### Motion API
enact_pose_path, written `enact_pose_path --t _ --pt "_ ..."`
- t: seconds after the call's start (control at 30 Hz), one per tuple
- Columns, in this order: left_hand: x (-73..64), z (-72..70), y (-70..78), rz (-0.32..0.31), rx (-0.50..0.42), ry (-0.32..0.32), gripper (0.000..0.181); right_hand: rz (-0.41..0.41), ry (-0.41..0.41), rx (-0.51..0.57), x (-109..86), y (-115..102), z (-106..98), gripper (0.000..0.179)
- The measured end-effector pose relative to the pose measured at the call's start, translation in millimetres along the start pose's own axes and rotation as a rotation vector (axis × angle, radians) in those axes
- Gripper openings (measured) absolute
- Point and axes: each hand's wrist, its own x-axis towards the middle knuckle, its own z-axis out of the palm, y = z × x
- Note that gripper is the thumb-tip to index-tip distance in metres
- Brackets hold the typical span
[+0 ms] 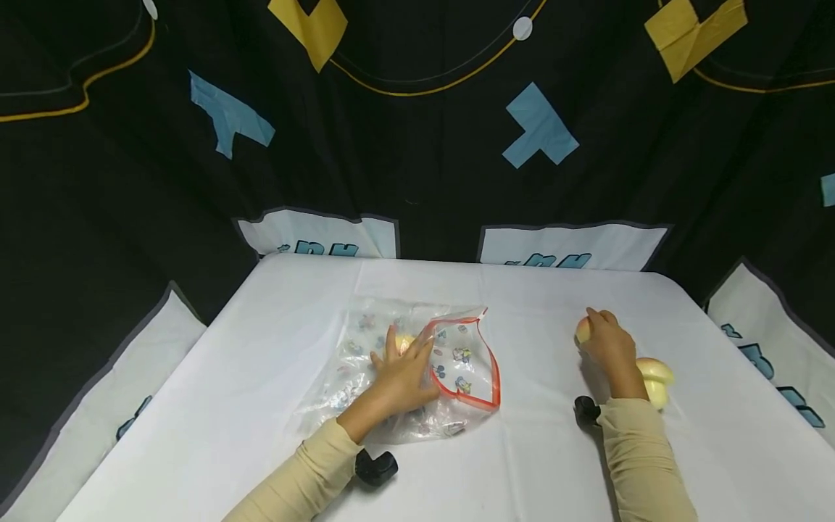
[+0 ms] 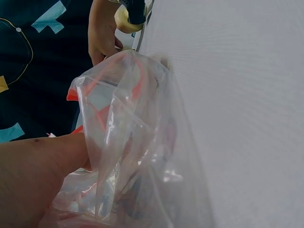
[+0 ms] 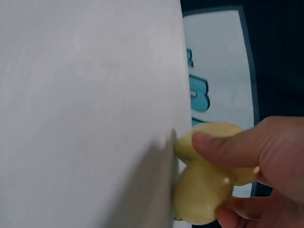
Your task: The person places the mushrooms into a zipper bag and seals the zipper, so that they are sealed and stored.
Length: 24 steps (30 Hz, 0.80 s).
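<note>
A clear zip bag (image 1: 417, 370) with a red seal and cartoon prints lies on the white table (image 1: 535, 464), its mouth gaping to the right. My left hand (image 1: 399, 378) rests on it with fingers spread flat, thumb by the red seal. A pale yellow piece (image 1: 404, 341) shows at the fingertips; I cannot tell if it is inside the bag. In the left wrist view the thumb (image 2: 57, 156) touches the bunched bag (image 2: 128, 142). My right hand (image 1: 607, 342) grips a pale yellow toy (image 1: 583, 330); its fingers (image 3: 237, 147) curl round that toy (image 3: 202, 192).
A second pale yellow mushroom-shaped toy (image 1: 656, 378) lies beside my right wrist. Black camera mounts (image 1: 376, 467) sit at both wrists. A dark patterned cloth (image 1: 417, 145) hangs behind the table and drapes its sides.
</note>
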Motion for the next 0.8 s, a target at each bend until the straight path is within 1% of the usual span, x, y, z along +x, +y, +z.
enact_pose_path --t 0.1,0.23,0.4,0.47,0.53,0.63,0.7,0.8 --pt "0.7 0.1 -1.8 -0.012 -0.001 0.009 0.082 -0.049 -0.039 0.014 5.0 -13.1 -0.4 0.068" --pt "0.5 0.7 -3.7 -0.021 0.005 -0.005 0.084 -0.085 -0.104 0.065 9.6 -29.0 5.7 0.065" --pt "0.8 0.2 -3.0 -0.013 -0.002 0.001 0.083 -0.140 -0.101 0.145 12.4 -45.2 11.7 0.061" --pt "0.7 -0.2 -2.3 -0.011 -0.004 0.003 0.083 -0.177 -0.072 0.173 10.9 -53.6 9.9 0.059" --pt "0.2 0.7 -2.1 -0.013 -0.002 -0.002 0.083 -0.214 -0.048 0.207 6.6 -64.4 5.5 0.058" --pt "-0.4 1.9 -1.9 -0.011 0.005 -0.007 0.084 -0.273 -0.029 0.262 -4.3 -83.4 -6.9 0.057" --pt "-0.5 2.2 -1.9 -0.007 0.012 -0.008 0.084 -0.310 -0.061 0.303 -13.5 -96.9 -16.0 0.056" --pt "-1.1 0.6 -1.2 -0.001 0.012 -0.009 0.083 -0.390 -0.158 0.337 -26.5 -116.0 -23.3 0.053"
